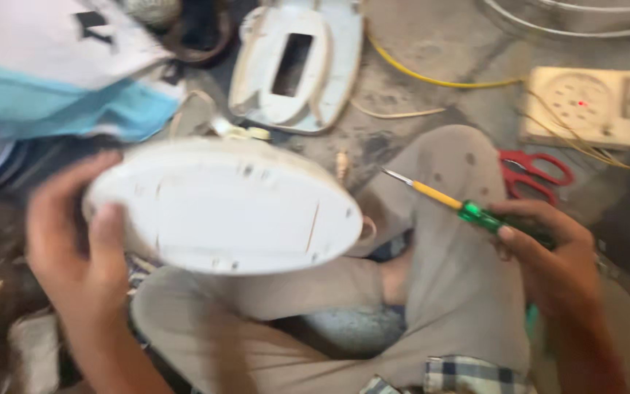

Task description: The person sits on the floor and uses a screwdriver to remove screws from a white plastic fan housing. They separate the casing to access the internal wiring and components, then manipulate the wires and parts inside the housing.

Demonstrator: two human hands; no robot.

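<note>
The left hand (74,248) holds a white oval appliance base (220,208) in a closed grip above the lap — the right hand (555,255) clasps a green-and-yellow screwdriver (461,208), tip toward the base.

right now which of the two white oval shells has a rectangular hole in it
The shell on the floor, at the top of the view, has a dark rectangular slot. The shell in the left hand shows a closed flat face with no hole.
</note>
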